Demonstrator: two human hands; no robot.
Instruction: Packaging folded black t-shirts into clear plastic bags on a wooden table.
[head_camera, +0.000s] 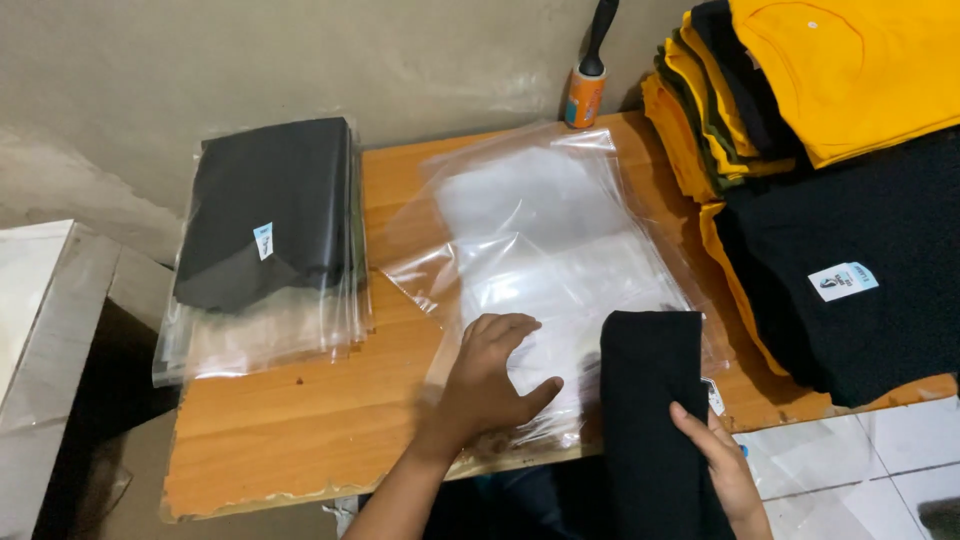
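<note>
Garment (650, 400), black, folded, lies at near edge of wooden table (300, 440), upper end on clear plastic bag (545, 250). Right hand (722, 462) grips garment's lower right edge, fingers curled round cloth. Left hand (492, 378) pressed flat on bag, fingers spread, holding nothing. Bagged black shirts (270, 215) stacked at table's left. Lint roller (588, 75) against wall. Yellow and black shirts (800, 110) piled right.

Orange wooden table (400, 400); bagged dark shirts (265, 215); clear bags (550, 240); lint roller (588, 80); shirt stacks (840, 200)
</note>
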